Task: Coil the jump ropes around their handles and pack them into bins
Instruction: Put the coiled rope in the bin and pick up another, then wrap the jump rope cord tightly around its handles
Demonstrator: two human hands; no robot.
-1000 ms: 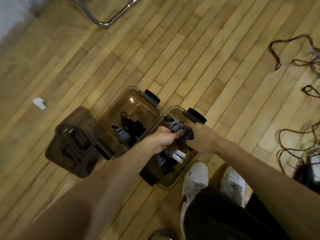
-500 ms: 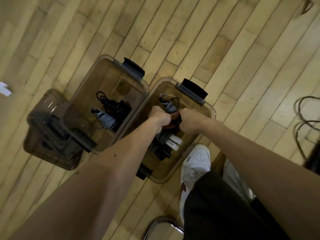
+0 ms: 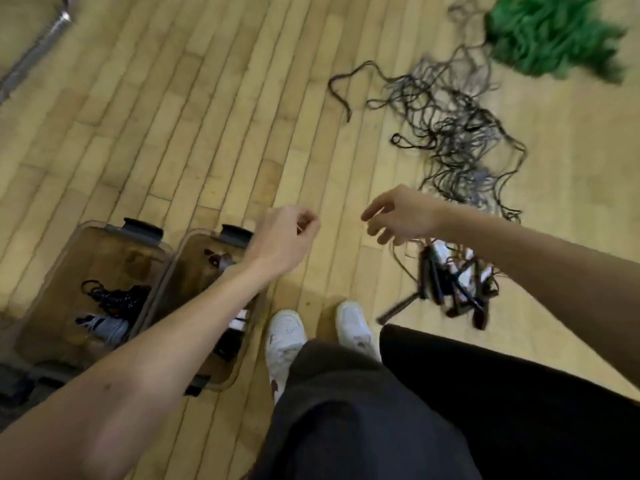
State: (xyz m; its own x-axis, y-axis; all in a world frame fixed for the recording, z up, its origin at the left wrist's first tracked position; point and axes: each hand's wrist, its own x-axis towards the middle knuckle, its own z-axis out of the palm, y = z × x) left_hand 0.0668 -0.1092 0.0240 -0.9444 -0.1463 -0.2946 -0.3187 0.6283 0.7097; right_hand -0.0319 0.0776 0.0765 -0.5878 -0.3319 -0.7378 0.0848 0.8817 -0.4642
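Two clear brown bins stand on the wood floor at lower left. The left bin [image 3: 59,268] holds a black coiled rope [image 3: 119,297] and a grey-white one [image 3: 107,327]. The right bin [image 3: 194,258] holds coiled ropes, mostly hidden behind my left forearm. My left hand [image 3: 282,242] hovers just right of that bin, fingers curled loosely, holding nothing. My right hand [image 3: 401,214] is open with fingers spread, above a tangle of dark uncoiled ropes [image 3: 457,133]. Their black and white handles [image 3: 453,285] lie bunched under my right forearm.
A green pile of ropes [image 3: 550,32] lies at the top right. A metal tube [image 3: 38,50] crosses the top left corner. My two white shoes [image 3: 287,337] stand between the bins and the handles. Dark lids [image 3: 14,386] lie at the far left edge.
Both hands have left the coiled rope in the right bin and come out with nothing in them. The right hand has swung right over the loose ropes, and the view has turned right.
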